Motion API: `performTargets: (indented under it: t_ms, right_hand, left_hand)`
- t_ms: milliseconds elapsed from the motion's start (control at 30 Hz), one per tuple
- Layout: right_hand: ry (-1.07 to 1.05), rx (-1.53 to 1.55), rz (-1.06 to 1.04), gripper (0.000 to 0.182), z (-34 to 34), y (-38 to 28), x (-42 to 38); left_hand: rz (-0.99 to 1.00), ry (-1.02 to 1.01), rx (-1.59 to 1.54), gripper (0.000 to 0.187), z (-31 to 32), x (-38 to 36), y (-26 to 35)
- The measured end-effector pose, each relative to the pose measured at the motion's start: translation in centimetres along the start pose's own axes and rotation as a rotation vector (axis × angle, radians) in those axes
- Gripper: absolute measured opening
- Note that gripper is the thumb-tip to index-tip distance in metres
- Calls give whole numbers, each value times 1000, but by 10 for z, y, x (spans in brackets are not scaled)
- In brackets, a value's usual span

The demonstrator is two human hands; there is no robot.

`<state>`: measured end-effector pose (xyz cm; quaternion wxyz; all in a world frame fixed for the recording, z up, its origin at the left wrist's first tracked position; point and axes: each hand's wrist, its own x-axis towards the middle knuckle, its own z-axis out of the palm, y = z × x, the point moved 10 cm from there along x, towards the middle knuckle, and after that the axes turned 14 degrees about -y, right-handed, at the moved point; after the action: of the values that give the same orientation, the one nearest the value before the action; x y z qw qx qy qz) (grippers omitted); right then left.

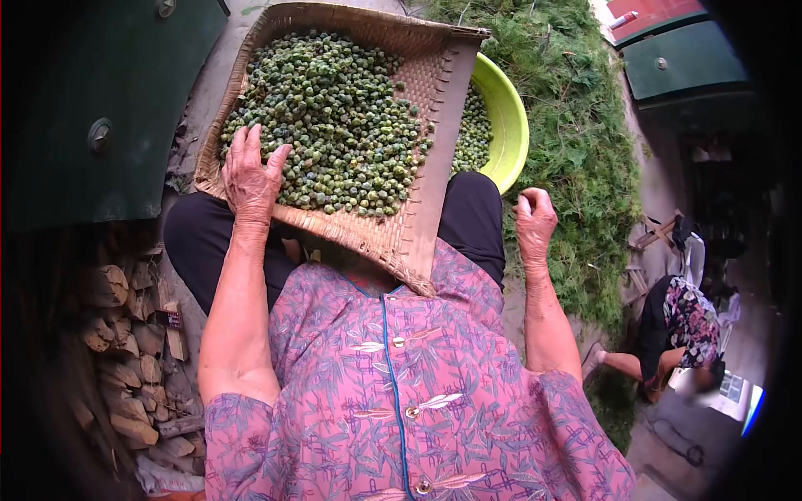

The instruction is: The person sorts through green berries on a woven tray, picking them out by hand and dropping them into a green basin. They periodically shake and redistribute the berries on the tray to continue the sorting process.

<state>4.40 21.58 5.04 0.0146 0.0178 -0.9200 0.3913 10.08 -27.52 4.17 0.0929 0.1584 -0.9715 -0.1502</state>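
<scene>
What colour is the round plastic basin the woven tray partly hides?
The basin is yellow-green; see the head view.

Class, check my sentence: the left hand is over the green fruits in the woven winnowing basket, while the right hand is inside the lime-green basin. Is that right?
Not quite: the head view shows the right hand outside the lime-green basin, its fingers curled. The left hand is indeed over the green fruits in the woven winnowing basket.
</scene>
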Motion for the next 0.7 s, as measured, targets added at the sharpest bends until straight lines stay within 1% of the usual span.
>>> performTargets:
  t_ms: [33, 67, 100, 133, 167, 200, 267, 300, 333, 367, 400, 433, 500, 533, 600, 667, 700]
  right_hand:
    - [18, -277, -94, 11, -16, 23, -4]
    - [-122, -440, -115, 20, -17, 68, -7]
    - [-364, -837, 193, 25, -12, 95, -18]
    - [-493, -823, 381, 28, -15, 123, -25]
    - [-420, -756, 346, 27, -20, 123, -23]
    - [-349, -688, 307, 26, -23, 114, -18]
    - [-243, -551, 87, 24, -9, 82, 5]
    - [-190, -442, -52, 20, 4, 46, 15]
    - [-165, -341, -159, 18, 22, 26, 27]
    - [-169, -312, -204, 17, 41, -3, 37]
    - [-181, -226, -316, 15, 60, -35, 44]
    - [-238, -180, -407, 13, 83, -61, 52]
    - [-295, -174, -490, 13, 124, -93, 67]
    - [-299, -226, -510, 15, 141, -106, 73]
    - [-390, -308, -546, 21, 173, -130, 81]
    - [-434, -441, -642, 25, 209, -140, 78]
    - [-475, -482, -710, 24, 221, -150, 70]
  left_hand:
    - [-15, -9, 14, 63, 0, 2, -2]
    - [-14, -6, 12, 63, 0, 4, -1]
    - [-34, -10, -11, 63, -1, 8, -2]
    - [-54, -15, -34, 64, 0, 11, -3]
    - [-49, -59, -13, 68, 4, 15, 0]
    - [-52, -55, -14, 68, 6, 16, 3]
    - [-39, -72, 42, 74, 14, 20, 15]
    - [-58, -96, 39, 82, 21, 21, 17]
    - [-54, -91, 87, 87, 25, 21, 21]
    - [-71, -97, 153, 87, 27, 21, 23]
    - [-90, -104, 220, 86, 29, 21, 25]
    - [-81, -94, 242, 86, 30, 21, 25]
    - [-73, -92, 231, 88, 31, 21, 24]
    - [-70, -85, 206, 89, 32, 21, 24]
    - [-77, -84, 221, 89, 31, 20, 26]
    - [-104, -121, 216, 88, 30, 21, 26]
    - [-105, -118, 217, 88, 30, 22, 26]
